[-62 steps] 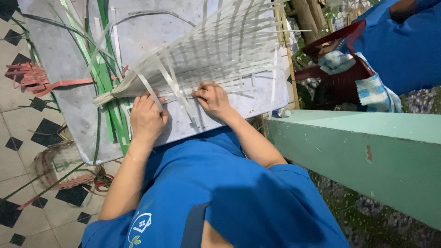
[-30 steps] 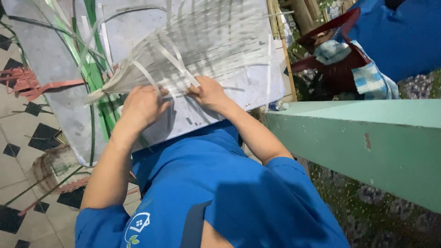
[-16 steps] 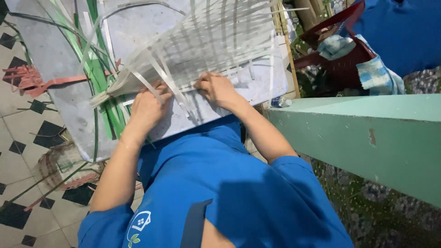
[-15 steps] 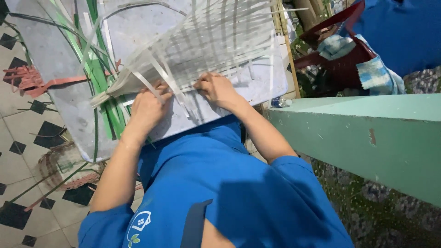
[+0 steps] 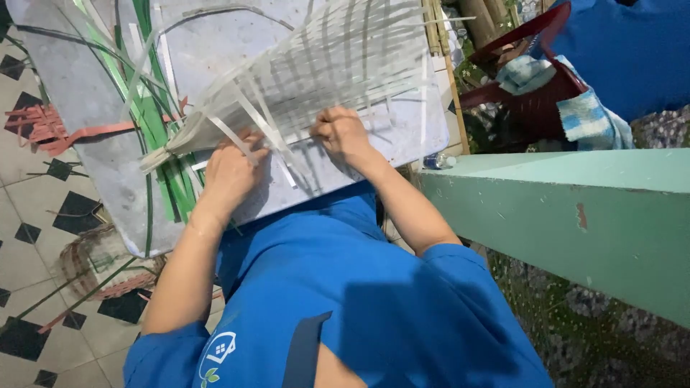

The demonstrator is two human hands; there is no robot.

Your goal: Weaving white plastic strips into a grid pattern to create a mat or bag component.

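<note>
On the grey board [image 5: 86,108], both hands still pinch white strips [image 5: 316,79].

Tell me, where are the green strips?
In the head view, the green strips lie on the grey board's left side, just left of the left hand.

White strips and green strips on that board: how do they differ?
The white strips are interlaced into a flat mat under both hands; the green strips lie loose, side by side, on the board. The left hand and right hand press the white ones; the green lie untouched. Both are long, thin and flat.
</note>
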